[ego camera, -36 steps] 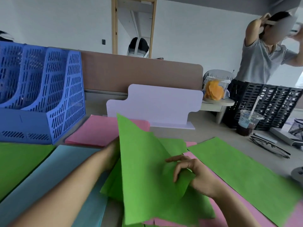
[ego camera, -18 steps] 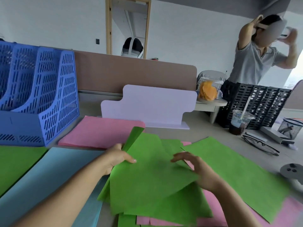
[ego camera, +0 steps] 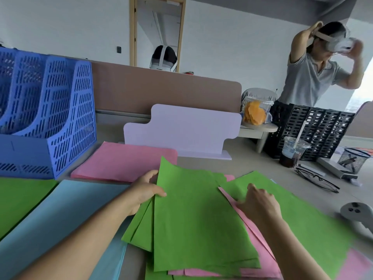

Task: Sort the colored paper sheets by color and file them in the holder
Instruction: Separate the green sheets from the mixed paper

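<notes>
Sorting step. My left hand (ego camera: 144, 191) pinches green sheet (ego camera: 193, 219) edge; right hand (ego camera: 260, 205) lies flat on pile (ego camera: 201, 272). Next: carry sheet to near-left green stack (ego camera: 22, 199).

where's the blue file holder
The blue holder stands far left in the head view, behind the light blue sheets, with the pink stack to its right.

Two file holders: blue holder (ego camera: 60, 128) at ten o'clock, black holder (ego camera: 319, 130) at two o'clock. Three sorted stacks: pink stack (ego camera: 121, 162), blue stack (ego camera: 60, 209), green stack (ego camera: 18, 199). One drink cup (ego camera: 292, 152).
</notes>
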A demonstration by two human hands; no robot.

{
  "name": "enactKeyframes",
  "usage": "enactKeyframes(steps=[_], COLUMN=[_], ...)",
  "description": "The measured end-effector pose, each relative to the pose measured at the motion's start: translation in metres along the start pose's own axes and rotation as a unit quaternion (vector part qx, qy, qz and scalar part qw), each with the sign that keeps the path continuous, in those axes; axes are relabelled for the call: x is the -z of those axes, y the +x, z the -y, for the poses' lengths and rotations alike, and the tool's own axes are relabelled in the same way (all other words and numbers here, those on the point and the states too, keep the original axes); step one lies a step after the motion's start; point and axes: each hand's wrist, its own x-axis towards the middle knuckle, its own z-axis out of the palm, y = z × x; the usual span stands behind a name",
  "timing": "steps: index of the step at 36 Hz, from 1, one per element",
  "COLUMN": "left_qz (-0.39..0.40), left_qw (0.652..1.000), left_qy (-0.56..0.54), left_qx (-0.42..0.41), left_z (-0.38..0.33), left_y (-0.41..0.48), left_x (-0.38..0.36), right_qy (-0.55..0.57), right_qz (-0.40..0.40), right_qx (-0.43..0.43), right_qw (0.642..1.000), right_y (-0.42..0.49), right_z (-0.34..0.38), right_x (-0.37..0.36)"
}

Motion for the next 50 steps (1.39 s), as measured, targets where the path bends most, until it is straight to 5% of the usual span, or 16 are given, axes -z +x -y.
enactKeyframes(steps=[8, 11, 14, 17, 21, 25, 30, 35, 46, 48, 50], left_qz=[-0.011, -0.015, -0.011, -0.012, 0.013, -0.011, 0.030, 0.003, -0.064, -0.055, -0.044], left_qw=[0.999, 1.000, 1.000, 0.998, 0.986, 0.977, 0.979, 0.999, 0.998, 0.997, 0.995], left_qy=[0.030, 0.016, 0.000, -0.060, -0.163, -0.211, -0.196, -0.004, 0.004, -0.015, -0.031], left_qx=[-0.009, -0.019, -0.022, -0.029, -0.014, 0.041, 0.054, 0.032, -0.019, -0.055, -0.087], left_z=[0.008, 0.007, 0.007, 0.004, -0.005, -0.004, -0.008, -0.004, -0.005, -0.016, -0.028], left_y=[0.005, 0.005, 0.005, 0.003, -0.001, 0.007, 0.003, -0.002, 0.004, -0.002, -0.011], left_x=[-0.004, -0.005, -0.004, -0.004, -0.002, 0.006, 0.007, 0.001, 0.011, 0.018, 0.024], right_qy=[0.009, 0.068, 0.232, 0.319, 0.320, 0.419, 0.301, 0.327, 0.324, 0.360, 0.466], right_qz=[-0.066, -0.136, -0.191, -0.120, 0.003, 0.147, 0.069, 0.068, -0.002, 0.001, 0.029], right_qx=[0.059, 0.073, 0.200, 0.288, 0.300, 0.286, 0.351, 0.395, 0.196, 0.165, 0.130], right_qw=[0.996, 0.986, 0.933, 0.895, 0.899, 0.849, 0.884, 0.856, 0.925, 0.918, 0.875], right_y=[-0.005, -0.006, -0.007, -0.002, 0.003, 0.001, 0.000, -0.001, 0.011, 0.010, 0.004], right_z=[0.008, 0.007, 0.011, 0.011, 0.010, 0.013, 0.008, 0.005, 0.003, 0.005, 0.011], right_x=[-0.007, -0.006, -0.007, -0.018, -0.020, -0.022, -0.029, -0.025, -0.042, -0.039, -0.033])
